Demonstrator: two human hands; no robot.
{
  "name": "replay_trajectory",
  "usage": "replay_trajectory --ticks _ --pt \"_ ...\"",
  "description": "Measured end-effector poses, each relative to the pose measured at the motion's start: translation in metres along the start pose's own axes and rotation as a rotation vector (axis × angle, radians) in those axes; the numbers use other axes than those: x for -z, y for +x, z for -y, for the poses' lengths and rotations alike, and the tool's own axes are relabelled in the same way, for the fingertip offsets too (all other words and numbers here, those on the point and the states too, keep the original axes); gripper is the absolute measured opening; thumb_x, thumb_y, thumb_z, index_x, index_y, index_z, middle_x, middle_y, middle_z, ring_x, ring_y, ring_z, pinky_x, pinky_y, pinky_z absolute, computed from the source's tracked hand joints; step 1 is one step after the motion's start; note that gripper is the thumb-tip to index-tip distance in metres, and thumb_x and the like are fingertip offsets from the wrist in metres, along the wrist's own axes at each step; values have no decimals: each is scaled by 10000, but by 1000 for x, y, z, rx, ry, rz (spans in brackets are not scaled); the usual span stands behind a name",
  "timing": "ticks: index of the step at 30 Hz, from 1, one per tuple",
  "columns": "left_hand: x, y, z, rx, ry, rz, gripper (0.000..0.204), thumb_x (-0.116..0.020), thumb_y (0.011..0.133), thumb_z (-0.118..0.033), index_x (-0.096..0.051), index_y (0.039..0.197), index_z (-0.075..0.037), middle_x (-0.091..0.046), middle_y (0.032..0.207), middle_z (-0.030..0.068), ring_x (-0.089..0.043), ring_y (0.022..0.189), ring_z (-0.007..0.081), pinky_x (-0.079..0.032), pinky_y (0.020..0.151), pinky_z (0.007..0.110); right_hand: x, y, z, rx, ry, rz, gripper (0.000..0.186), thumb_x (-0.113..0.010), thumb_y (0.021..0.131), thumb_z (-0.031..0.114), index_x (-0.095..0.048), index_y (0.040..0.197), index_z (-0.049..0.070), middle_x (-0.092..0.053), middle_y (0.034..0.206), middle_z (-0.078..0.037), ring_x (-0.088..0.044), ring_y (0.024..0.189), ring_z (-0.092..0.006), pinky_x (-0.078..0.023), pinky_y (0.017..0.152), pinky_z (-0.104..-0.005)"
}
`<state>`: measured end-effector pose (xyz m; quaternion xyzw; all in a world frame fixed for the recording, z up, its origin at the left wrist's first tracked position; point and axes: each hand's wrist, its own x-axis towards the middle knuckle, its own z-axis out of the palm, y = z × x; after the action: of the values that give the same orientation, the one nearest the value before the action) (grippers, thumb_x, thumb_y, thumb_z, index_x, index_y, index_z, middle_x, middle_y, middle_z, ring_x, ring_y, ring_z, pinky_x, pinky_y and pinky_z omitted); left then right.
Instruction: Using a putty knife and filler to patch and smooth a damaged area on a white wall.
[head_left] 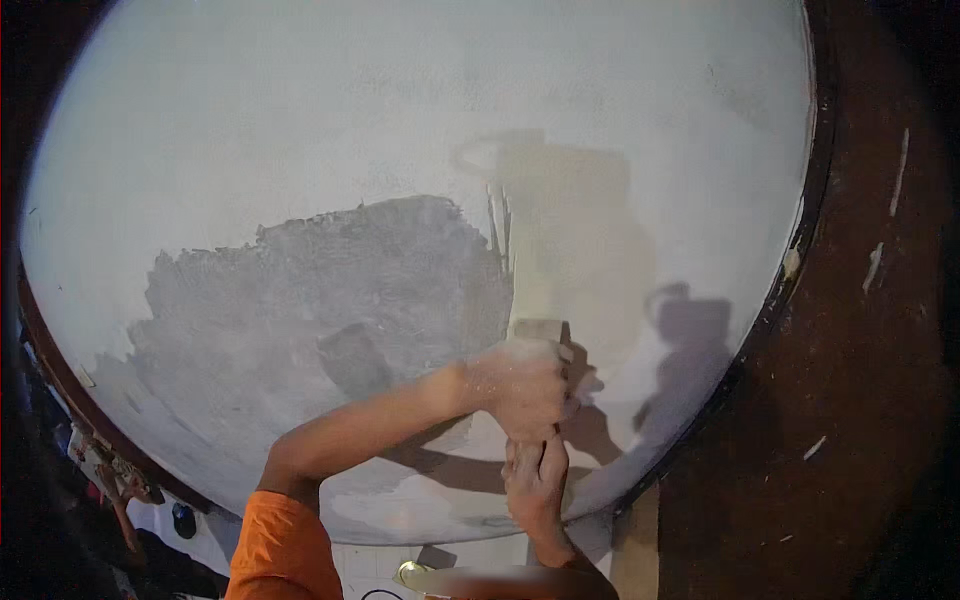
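Both my hands are closed on one flat tool with a tan, rectangular head [540, 328], pressed close to a large pale surface [380, 100]. Its exact kind is hard to make out, since my fingers cover most of it. My left hand [522, 385] wraps round it just below the head, its arm reaching in from the lower left in an orange sleeve. Directly beneath, my right hand [537, 485] grips lower down, close against the left. A rough-edged grey patch [330, 270] spreads over the surface to the left of the tool. Above the head runs a pale yellowish strip [535, 250].
A dark rim [815, 190] borders the pale surface, with a dark brown area [860, 380] marked by white streaks on the right. Another person's arm [128, 525] shows at the lower left, near a small dark object [183, 520]. Shadows fall around my hands.
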<state>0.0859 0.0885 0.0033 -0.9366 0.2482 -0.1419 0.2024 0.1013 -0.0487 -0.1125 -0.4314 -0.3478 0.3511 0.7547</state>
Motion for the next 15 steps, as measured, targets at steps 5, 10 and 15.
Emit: replay_trajectory --ticks 5,10,15 --pt "72 23 46 10 109 -61 292 -609 658 -345 -677 693 -64 -610 612 110 -634 631 290 -518 659 395 -11 58 42 252 -162 -48 211 -428 1047 243 -499 1016 47 -478 763 -7 -417 597 -63 -349 482 -219" --pt "86 23 45 138 80 -10 268 -598 700 -323 -661 742 -66 -568 549 116 -608 591 342 -505 619 425 -12 46 76 152 -8 52 223 -451 1044 276 -490 974 67 -482 763 -5 -428 564 -57 -328 453 -210" --pt "35 10 12 91 8 116 274 -591 694 -351 -653 699 -84 -580 571 111 -614 602 333 -498 598 452 0 9 44 -109 24 54 240 -390 1067 242 -463 989 27 -440 723 -5 -403 590 -83 -376 514 -248"
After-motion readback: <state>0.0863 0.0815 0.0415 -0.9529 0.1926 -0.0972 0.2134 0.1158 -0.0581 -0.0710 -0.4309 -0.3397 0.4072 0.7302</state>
